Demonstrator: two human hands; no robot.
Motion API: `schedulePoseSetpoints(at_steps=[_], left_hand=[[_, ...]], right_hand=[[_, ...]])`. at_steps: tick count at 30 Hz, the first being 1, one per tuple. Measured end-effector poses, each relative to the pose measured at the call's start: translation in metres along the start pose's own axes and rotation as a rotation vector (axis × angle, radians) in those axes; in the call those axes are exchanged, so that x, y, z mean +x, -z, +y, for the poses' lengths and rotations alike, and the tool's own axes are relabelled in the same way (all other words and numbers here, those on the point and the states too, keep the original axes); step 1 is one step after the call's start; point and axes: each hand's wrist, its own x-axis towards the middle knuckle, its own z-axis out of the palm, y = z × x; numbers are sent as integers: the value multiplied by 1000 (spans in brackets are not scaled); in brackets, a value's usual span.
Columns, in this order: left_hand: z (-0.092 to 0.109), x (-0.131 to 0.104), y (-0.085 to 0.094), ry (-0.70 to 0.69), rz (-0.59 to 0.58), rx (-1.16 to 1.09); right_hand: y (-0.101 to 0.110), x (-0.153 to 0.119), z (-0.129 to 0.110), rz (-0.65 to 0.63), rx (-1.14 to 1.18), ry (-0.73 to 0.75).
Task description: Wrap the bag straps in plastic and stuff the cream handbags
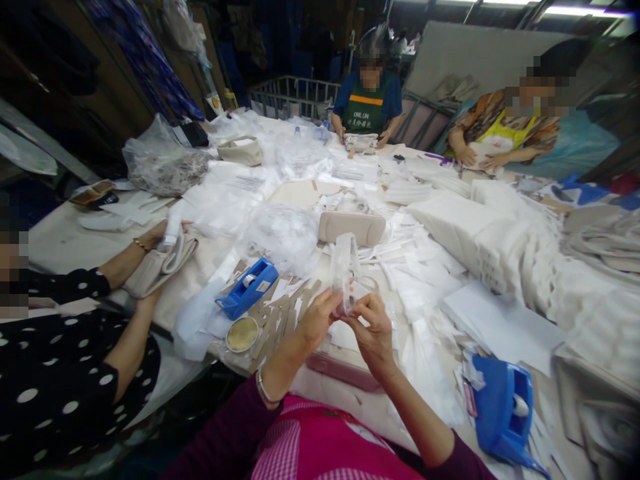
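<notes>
My left hand (319,321) and my right hand (373,328) meet in front of me, fingertips pinched on the lower end of a looped strap (344,263) in whitish, translucent wrapping. The loop stands up from my fingers. Just beyond it lies a beige bag (353,228) on its side. Below my wrists, near the table edge, is a dusty-pink bag (343,371), partly hidden by my right forearm. Its link to the strap I cannot make out.
A blue tape dispenser (249,288) and a round tin (242,334) are at left, another blue dispenser (503,408) at right. White foam sheets (500,247) pile up on the right. A co-worker in polka dots (75,360) handles a bag close by; two others work across the table.
</notes>
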Motion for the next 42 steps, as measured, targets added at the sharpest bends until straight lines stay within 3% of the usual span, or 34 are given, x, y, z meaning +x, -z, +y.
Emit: schedulePoseSetpoints(at_steps=[3, 5, 7, 10, 13, 16, 19, 21, 24, 26, 30, 32, 37, 39, 42], left_hand=[[3, 9, 3, 185, -174, -203], [-1, 11, 1, 195, -155, -236], [-10, 11, -4, 129, -51, -183], [-24, 8, -15, -21, 82, -10], [-28, 7, -22, -51, 63, -17], [-18, 13, -21, 110, -48, -193], [-13, 17, -19, 215, -156, -208], [-18, 15, -21, 161, -114, -114], [-32, 8, -27, 33, 22, 21], [-37, 7, -28, 32, 51, 4], [-33, 15, -22, 218, -84, -147], [-33, 17, -17, 252, -119, -135], [-43, 8, -18, 18, 52, 139], [-44, 7, -17, 39, 48, 105], [-40, 11, -11, 223, -62, -27]], right_hand=[[9, -5, -1, -68, -232, 225], [14, -7, -2, -102, -321, 253], [17, -7, -4, -128, -325, 161], [16, -4, -7, -178, -154, -136], [11, -3, -5, -173, 45, -349], [10, -6, 2, -101, 17, -142], [11, -11, 8, -111, -129, 33], [11, -14, 8, -113, -138, -69], [9, -18, 6, -139, 51, -369], [8, -19, 6, -132, 137, -437], [8, -25, 11, -66, -9, -128], [8, -27, 14, -90, -72, -86], [3, -25, 11, -178, 104, -472], [0, -25, 11, -125, 104, -414], [-2, -29, 13, -83, 2, -130]])
